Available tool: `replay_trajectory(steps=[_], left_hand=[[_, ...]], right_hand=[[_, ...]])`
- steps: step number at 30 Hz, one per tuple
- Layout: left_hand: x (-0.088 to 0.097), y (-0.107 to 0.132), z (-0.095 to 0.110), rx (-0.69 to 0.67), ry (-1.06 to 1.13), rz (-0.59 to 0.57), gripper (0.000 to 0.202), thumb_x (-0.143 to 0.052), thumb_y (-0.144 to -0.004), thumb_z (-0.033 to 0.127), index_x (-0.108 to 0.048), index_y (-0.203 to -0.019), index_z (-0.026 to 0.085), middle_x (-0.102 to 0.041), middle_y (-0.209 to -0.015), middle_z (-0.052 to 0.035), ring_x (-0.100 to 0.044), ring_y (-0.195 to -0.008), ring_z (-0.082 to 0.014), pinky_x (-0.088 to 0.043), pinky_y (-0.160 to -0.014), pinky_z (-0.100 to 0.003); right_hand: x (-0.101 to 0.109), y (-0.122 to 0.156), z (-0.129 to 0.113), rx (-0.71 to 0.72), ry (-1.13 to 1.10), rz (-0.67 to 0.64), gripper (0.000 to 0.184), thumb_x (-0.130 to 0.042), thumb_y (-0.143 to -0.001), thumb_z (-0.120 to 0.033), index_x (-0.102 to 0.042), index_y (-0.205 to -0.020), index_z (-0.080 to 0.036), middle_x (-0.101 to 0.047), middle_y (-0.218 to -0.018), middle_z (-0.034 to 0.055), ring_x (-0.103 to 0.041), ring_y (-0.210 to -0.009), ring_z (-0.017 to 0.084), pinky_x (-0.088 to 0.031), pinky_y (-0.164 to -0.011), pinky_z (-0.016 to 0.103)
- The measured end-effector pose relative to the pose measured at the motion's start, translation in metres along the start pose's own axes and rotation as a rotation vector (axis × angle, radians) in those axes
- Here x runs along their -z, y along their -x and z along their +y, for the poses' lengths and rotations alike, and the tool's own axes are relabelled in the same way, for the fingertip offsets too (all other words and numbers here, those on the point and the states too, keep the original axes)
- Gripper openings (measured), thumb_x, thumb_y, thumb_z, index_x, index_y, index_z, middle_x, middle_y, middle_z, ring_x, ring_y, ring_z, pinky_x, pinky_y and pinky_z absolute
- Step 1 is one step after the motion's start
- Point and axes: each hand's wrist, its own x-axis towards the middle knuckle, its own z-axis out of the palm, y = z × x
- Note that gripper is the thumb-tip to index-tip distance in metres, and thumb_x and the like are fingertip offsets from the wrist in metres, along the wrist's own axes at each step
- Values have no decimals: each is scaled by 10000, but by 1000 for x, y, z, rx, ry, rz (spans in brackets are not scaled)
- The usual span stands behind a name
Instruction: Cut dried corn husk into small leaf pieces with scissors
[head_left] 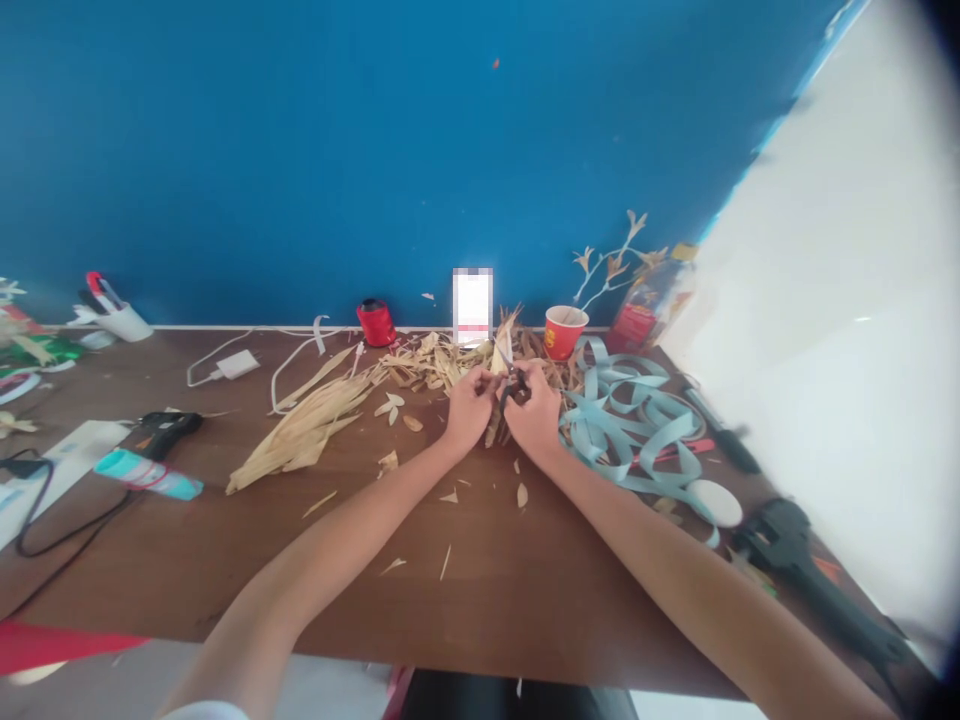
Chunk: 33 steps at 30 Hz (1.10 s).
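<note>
Both my hands meet over the middle of a brown table (480, 560), close to a pile of dry straw-coloured leaves (420, 365). My left hand (469, 405) pinches a pale strip of dry leaf (501, 355) that stands up between the hands. My right hand (534, 410) is closed round the black handles of small scissors (514, 385), whose blades point up at the strip. Cut leaf scraps (521, 494) lie scattered on the table below my wrists.
A long bundle of dry leaves (300, 435) lies at left. Light blue ribbon (637, 420) coils at right, beside a red paper cup (564, 332) and a black glue gun (810, 560). A red spool (376, 322), white charger (236, 364) and teal tube (148, 473) are also here.
</note>
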Motion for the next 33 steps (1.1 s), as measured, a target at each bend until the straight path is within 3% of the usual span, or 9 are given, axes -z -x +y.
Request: replay_trajectory(steps=[10,19,24,33], left_hand=[[-1,-3,-1,-9,-9,-48,312,-553,-855,456,-610,-739,171,-567,-616,13,-483,-553,-102,-366,-546,-221],[0,-1,-3,-71,-69,-18,271,-527,-880,388,-631,-758,170,-624,-711,-17,-564,-666,-137,-423,-645,-243],[0,-3,-5,-5,-37,-28,265,-537,-873,405,-621,-770,176,-598,-657,-3,-552,-629,-131,-409,-619,-237],[2,-5,-9,-41,-110,-10,343,-490,-903,407,-520,-645,184,-472,-552,18,-434,-504,-106,-349,-524,-236]], right_hand=[[1,-1,-1,-9,-33,31,298,-560,-749,-244,-577,-1047,-229,-709,-900,27,-662,-753,206,-514,-752,333],[1,2,-3,16,-2,4,273,-566,-749,-275,-593,-1016,-229,-679,-757,-5,-627,-627,183,-504,-683,309],[3,0,-3,-12,-28,-1,303,-555,-731,-231,-597,-1030,-225,-699,-842,14,-650,-716,198,-508,-736,323],[1,-2,1,5,-5,-57,451,-534,-654,-143,-600,-1090,-240,-703,-933,22,-645,-809,221,-504,-814,361]])
